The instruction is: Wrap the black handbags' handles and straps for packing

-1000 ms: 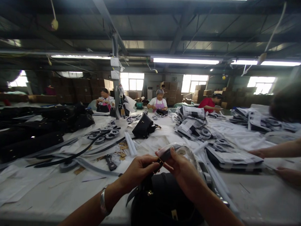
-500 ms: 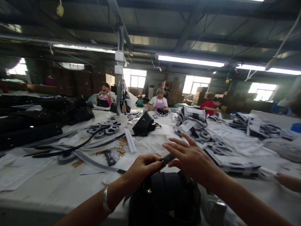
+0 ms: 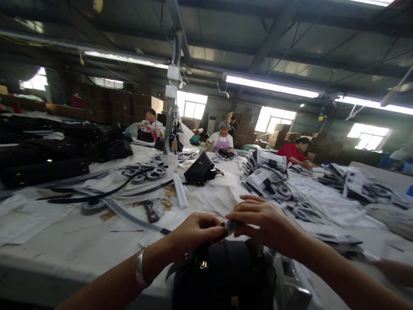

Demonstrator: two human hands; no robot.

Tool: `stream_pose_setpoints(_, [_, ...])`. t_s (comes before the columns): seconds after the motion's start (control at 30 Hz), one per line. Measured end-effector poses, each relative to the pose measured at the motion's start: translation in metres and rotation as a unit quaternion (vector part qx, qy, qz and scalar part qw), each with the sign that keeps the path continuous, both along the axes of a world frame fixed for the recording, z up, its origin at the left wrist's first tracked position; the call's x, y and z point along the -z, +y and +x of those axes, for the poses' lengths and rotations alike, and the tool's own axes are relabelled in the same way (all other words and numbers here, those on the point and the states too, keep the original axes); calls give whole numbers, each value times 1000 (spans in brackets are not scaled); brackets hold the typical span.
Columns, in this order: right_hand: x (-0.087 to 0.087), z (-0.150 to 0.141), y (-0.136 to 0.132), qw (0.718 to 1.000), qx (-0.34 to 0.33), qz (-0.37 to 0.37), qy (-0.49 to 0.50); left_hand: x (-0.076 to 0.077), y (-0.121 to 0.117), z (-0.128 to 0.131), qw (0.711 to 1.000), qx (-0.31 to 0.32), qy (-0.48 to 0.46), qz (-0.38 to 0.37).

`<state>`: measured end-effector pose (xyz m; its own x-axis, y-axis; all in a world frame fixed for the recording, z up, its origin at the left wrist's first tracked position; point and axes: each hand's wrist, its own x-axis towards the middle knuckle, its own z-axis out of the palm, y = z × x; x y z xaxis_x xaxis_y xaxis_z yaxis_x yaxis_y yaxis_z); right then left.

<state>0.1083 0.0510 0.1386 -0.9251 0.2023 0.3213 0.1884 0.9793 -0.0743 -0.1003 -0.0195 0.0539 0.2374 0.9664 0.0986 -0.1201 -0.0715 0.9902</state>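
Note:
A black handbag (image 3: 222, 282) with small gold-coloured metal fittings stands at the table's near edge, directly below my hands. My left hand (image 3: 199, 231), with a silver bangle on its wrist, pinches a dark strap (image 3: 219, 239) just above the bag. Close beside it, the fingers of my right hand (image 3: 263, 222) curl round the strap's greyish, shiny end (image 3: 230, 226). Whether that shine is a plastic wrap or metal, I cannot tell. The right palm and part of the strap are hidden behind the fingers.
Another black bag (image 3: 199, 168) lies ahead. Coiled straps (image 3: 138, 174), a white roll (image 3: 180, 190) and a black tag-like piece (image 3: 150, 212) are to the left. Wrapped parts (image 3: 266, 175) pile up at the right. Black bags (image 3: 46, 172) fill the far left; co-workers sit across the table.
My right hand's spread fingers have lowered and closed round the strap's end. My left hand keeps its pinch. The whole view has shifted slightly, with the scene sliding right.

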Motion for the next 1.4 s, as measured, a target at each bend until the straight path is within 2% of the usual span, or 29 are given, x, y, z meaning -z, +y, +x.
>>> stream_pose_setpoints(0.13, [7,-3,-2,998,-6,52,-17,2,4,2,999,-5,-32,19])
stream_pose_setpoints(0.27, [16,-6,-1,993,-13,110,-42,12,9,5,996,1,-80,33])
stream_pose_setpoints(0.4, [19,-7,-2,990,4,137,-45,17,8,6,996,-50,-38,69])
stream_pose_setpoints(0.5, [16,-8,-4,989,7,135,-54,14,-1,2,993,-63,3,95])
stream_pose_setpoints(0.6, [12,-9,-7,989,17,130,-61,15,-13,-6,994,6,25,104])
stream_pose_setpoints(0.67, [12,-11,-7,990,16,125,-65,20,-18,-11,996,34,28,78])
stream_pose_setpoints(0.77, [16,-19,-9,991,-3,109,-79,29,-19,-13,999,6,4,38])
stream_pose_setpoints(0.83, [19,-28,-12,991,-22,100,-89,32,-16,-10,999,-4,-15,36])
stream_pose_setpoints(0.93, [20,-40,-18,991,-53,82,-93,31,-13,-7,997,9,-43,67])
stream_pose_setpoints(1.03, [18,-40,-22,993,-58,79,-61,26,-16,-10,995,10,-48,85])
stream_pose_setpoints(1.13, [19,-21,-29,991,-15,115,60,24,-20,-17,997,0,-44,68])
stream_pose_setpoints(1.23, [33,7,-41,981,69,88,157,25,-20,-21,996,-9,-79,45])
stream_pose_setpoints(1.33, [54,24,-52,976,162,-16,148,24,-15,-21,984,37,-172,3])
stream_pose_setpoints(1.4, [62,25,-54,953,228,-144,140,21,-12,-19,978,62,-199,-4])
